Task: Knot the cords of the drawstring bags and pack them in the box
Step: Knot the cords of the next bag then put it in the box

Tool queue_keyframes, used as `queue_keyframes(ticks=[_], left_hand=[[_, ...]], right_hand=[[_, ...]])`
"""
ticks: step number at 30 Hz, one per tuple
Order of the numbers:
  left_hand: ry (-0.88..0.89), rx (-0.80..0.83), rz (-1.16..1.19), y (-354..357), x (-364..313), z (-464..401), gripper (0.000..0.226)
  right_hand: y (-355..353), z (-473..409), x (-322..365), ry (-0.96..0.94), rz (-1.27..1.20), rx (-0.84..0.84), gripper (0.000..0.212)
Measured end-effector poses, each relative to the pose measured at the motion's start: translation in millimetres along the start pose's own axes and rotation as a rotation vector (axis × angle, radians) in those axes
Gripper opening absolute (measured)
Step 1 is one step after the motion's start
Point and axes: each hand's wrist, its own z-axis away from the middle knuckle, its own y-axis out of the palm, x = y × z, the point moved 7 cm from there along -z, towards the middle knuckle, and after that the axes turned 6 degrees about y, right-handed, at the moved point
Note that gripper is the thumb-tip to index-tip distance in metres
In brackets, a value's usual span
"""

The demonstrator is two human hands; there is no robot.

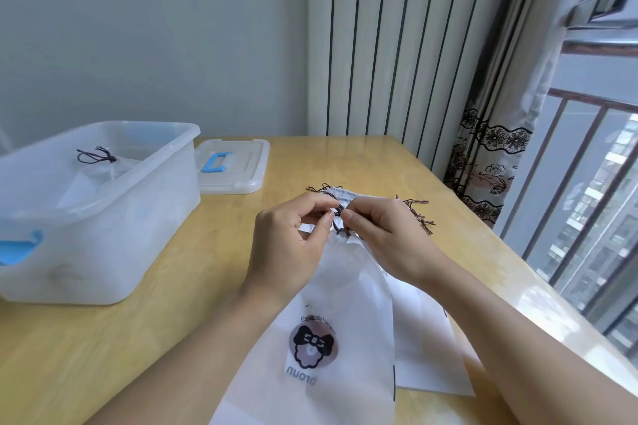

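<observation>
Bag (pixel 331 338) with a bow picture lies at the near edge of the table (pixel 397 162), on top of more flat bags (pixel 428 348). Left hand (pixel 293 245) and right hand (pixel 383 238) both pinch its dark cord (pixel 339 214) at the gathered top. Farther left, near the left edge, an open clear box (pixel 114 210) holds one tied bag (pixel 103 166). Its lid (pixel 234 166) lies just behind. The far right corner has bare room.
</observation>
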Motion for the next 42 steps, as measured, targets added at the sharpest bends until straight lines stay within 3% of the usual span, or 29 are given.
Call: queue_keyframes(ticks=[3,5,10,12,18,25,29,33,38,42], left_hand=[[0.133,0.027,-0.118,0.1,-1.3,-2.2,0.025],[0.127,0.051,-0.124,1.2,2.3,-3.0,0.023],[-0.244,0.174,0.153,12.5,17.1,3.2,0.036],[-0.339,0.222,0.262,18.5,20.6,6.6,0.032],[-0.421,0.239,0.314,22.4,23.1,10.7,0.013],[-0.54,0.187,0.447,24.0,23.7,15.8,0.017],[-0.599,0.18,0.447,22.8,29.2,15.8,0.019],[-0.798,0.245,0.514,29.1,36.3,22.8,0.023],[-0.996,0.273,0.822,37.0,33.1,29.0,0.02],[-0.995,0.276,0.825,33.5,32.0,28.5,0.021]], right_hand=[[1.8,0.0,-0.1,0.005,-0.006,0.014,0.035],[1.7,0.8,0.1,0.003,-0.005,0.02,0.033],[0.0,0.9,1.8,-0.007,0.023,0.01,0.028],[0.2,0.9,1.8,-0.026,0.046,0.005,0.028],[2.0,0.8,3.4,-0.076,0.081,-0.02,0.027],[1.8,0.5,0.0,-0.038,-0.028,0.008,0.025],[0.8,-0.4,1.2,-0.078,0.072,-0.048,0.026],[-4.7,-2.6,-1.5,-0.105,0.207,-0.087,0.032],[-7.0,-1.3,0.3,-0.114,0.189,-0.074,0.012],[-3.5,1.5,4.3,-0.136,0.131,-0.014,0.015]])
